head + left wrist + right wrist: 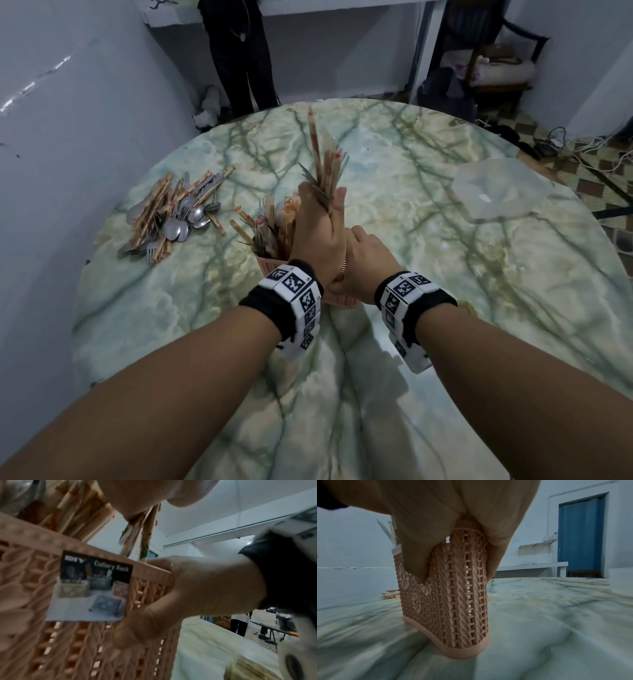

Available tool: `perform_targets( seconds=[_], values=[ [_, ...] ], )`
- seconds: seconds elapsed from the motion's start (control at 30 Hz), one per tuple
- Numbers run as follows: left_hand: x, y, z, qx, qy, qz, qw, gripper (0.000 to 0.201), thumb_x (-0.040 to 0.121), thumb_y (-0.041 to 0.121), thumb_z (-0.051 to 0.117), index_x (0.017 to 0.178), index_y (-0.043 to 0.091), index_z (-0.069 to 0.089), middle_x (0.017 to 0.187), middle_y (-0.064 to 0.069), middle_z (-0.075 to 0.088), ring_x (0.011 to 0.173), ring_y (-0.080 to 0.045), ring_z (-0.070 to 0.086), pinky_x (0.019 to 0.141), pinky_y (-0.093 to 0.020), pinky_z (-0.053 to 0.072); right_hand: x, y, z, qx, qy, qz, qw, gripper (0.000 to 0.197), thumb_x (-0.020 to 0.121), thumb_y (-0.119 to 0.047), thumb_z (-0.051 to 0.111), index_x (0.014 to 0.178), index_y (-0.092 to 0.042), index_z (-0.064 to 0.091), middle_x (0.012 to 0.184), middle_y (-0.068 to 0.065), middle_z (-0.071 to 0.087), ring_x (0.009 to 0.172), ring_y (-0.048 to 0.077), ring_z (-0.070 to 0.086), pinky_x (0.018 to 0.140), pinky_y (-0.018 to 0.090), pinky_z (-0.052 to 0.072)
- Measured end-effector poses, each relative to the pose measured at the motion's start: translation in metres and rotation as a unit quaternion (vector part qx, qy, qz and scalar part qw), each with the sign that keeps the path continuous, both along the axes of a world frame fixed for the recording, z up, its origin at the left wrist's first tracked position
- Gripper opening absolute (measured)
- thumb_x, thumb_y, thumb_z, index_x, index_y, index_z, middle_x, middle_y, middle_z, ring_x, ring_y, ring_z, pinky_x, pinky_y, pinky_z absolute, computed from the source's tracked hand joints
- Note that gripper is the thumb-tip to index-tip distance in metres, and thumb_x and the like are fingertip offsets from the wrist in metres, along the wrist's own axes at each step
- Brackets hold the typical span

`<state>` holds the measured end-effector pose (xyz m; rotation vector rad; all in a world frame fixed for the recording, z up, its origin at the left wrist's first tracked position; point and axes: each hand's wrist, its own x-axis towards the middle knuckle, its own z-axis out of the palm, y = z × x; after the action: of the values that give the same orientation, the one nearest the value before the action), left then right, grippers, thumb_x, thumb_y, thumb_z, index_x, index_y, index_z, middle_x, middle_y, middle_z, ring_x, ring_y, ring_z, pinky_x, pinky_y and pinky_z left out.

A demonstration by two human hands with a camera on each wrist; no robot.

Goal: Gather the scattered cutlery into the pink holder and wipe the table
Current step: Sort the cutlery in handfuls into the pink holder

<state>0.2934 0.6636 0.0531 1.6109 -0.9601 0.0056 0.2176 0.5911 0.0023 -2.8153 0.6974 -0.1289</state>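
The pink holder [272, 270] stands mid-table, mostly hidden behind my hands, with wrapped chopsticks and forks upright in it. My left hand [320, 212] grips a bundle of wrapped chopsticks and forks [325, 161] just above the holder's mouth. My right hand [361, 262] grips the holder's right corner. In the left wrist view the holder [68, 642] carries a "Cutlery Rack" label [92, 585], and my right hand [197, 588] wraps the rim with its thumb on the wall. The right wrist view shows that hand [453, 513] over the holder [453, 595]. A loose pile of spoons, forks and wrapped chopsticks [174, 216] lies to the left.
The round green marble table [411, 342] has a translucent octagonal plate [500, 188] at its right. A person in dark clothes [239, 51] stands beyond the far edge. A wall runs close along the left. A chair [489, 61] and floor cables [582, 150] lie at back right.
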Motion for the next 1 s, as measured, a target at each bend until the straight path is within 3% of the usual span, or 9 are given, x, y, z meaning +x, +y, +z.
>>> perform_targets(
  seconds=[0.07, 0.17, 0.27, 0.33, 0.4, 0.57, 0.7, 0.87, 1.0],
  values=[
    [-0.002, 0.000, 0.006, -0.016, -0.015, -0.009, 1.000, 0.012, 0.107, 0.030, 0.043, 0.110, 0.030, 0.031, 0.088, 0.000, 0.058, 0.070, -0.010, 0.056, 0.069, -0.017, 0.041, 0.001, -0.001, -0.001, 0.004, 0.009, -0.006, 1.000, 0.069, 0.072, -0.055, 0.072, 0.126, -0.017, 0.051, 0.113, 0.000, 0.052, 0.104, 0.021, 0.047, 0.092, 0.035, 0.042],
    [0.006, -0.003, 0.025, -0.053, -0.036, 0.022, 0.998, 0.021, 0.107, 0.030, 0.043, 0.108, 0.040, 0.024, 0.077, -0.003, 0.064, 0.065, -0.012, 0.065, 0.061, -0.022, 0.049, -0.002, -0.001, 0.001, 0.027, 0.008, -0.022, 0.999, 0.074, 0.070, -0.061, 0.073, 0.125, -0.019, 0.048, 0.114, 0.000, 0.050, 0.101, 0.021, 0.050, 0.095, 0.036, 0.045],
    [0.015, -0.003, 0.034, -0.061, -0.057, 0.007, 0.997, 0.013, 0.107, 0.025, 0.042, 0.112, 0.028, 0.030, 0.068, -0.002, 0.065, 0.059, -0.005, 0.068, 0.056, -0.029, 0.056, -0.006, 0.001, 0.003, 0.035, 0.001, -0.026, 0.999, 0.080, 0.074, -0.056, 0.079, 0.134, -0.016, 0.044, 0.122, 0.003, 0.050, 0.105, 0.024, 0.053, 0.096, 0.034, 0.041],
    [0.018, 0.000, 0.028, -0.030, -0.052, 0.019, 0.998, 0.014, 0.107, 0.035, 0.043, 0.113, 0.026, 0.033, 0.060, -0.003, 0.063, 0.050, -0.012, 0.064, 0.050, -0.038, 0.054, -0.007, 0.002, 0.005, 0.033, -0.006, -0.027, 0.999, 0.083, 0.073, -0.056, 0.080, 0.137, -0.017, 0.044, 0.124, 0.004, 0.050, 0.107, 0.024, 0.054, 0.097, 0.033, 0.041],
    [0.016, 0.004, 0.017, 0.002, -0.045, 0.026, 0.999, 0.019, 0.106, 0.042, 0.042, 0.113, 0.026, 0.034, 0.058, -0.001, 0.058, 0.046, -0.016, 0.059, 0.046, -0.040, 0.050, -0.006, 0.003, 0.006, 0.031, -0.006, -0.024, 0.999, 0.081, 0.073, -0.055, 0.080, 0.134, -0.015, 0.046, 0.121, 0.003, 0.050, 0.106, 0.023, 0.052, 0.097, 0.033, 0.041],
    [-0.001, 0.009, -0.007, 0.037, -0.008, -0.016, 0.999, 0.020, 0.106, 0.038, 0.044, 0.106, 0.020, 0.035, 0.070, 0.004, 0.053, 0.054, -0.007, 0.053, 0.055, -0.032, 0.046, -0.003, 0.005, 0.006, 0.007, 0.005, -0.012, 1.000, 0.074, 0.073, -0.052, 0.077, 0.129, -0.012, 0.051, 0.112, 0.002, 0.054, 0.104, 0.022, 0.048, 0.093, 0.039, 0.044],
    [0.003, 0.009, -0.028, 0.088, 0.052, -0.020, 0.995, 0.019, 0.106, 0.041, 0.044, 0.103, 0.023, 0.036, 0.079, 0.001, 0.059, 0.071, -0.018, 0.062, 0.069, -0.037, 0.052, -0.002, 0.005, 0.007, 0.000, 0.004, -0.003, 1.000, 0.085, 0.073, -0.055, 0.077, 0.137, -0.008, 0.049, 0.113, 0.005, 0.056, 0.104, 0.025, 0.049, 0.091, 0.041, 0.045],
    [0.010, 0.004, -0.030, 0.128, 0.089, 0.000, 0.988, 0.014, 0.102, 0.029, 0.055, 0.101, 0.015, 0.054, 0.088, -0.001, 0.062, 0.084, -0.019, 0.060, 0.077, -0.029, 0.041, -0.004, 0.004, 0.008, 0.006, 0.015, -0.006, 1.000, 0.092, 0.075, -0.053, 0.076, 0.147, -0.007, 0.040, 0.123, 0.005, 0.055, 0.112, 0.024, 0.048, 0.098, 0.040, 0.042],
    [0.009, 0.006, -0.031, 0.132, 0.128, 0.028, 0.982, 0.014, 0.092, 0.022, 0.064, 0.099, 0.011, 0.064, 0.089, -0.003, 0.069, 0.087, -0.020, 0.065, 0.084, -0.033, 0.050, -0.005, 0.005, 0.011, 0.018, 0.010, -0.010, 1.000, 0.076, 0.076, -0.045, 0.078, 0.135, -0.007, 0.049, 0.119, 0.008, 0.056, 0.112, 0.027, 0.049, 0.096, 0.040, 0.041]
  ],
)
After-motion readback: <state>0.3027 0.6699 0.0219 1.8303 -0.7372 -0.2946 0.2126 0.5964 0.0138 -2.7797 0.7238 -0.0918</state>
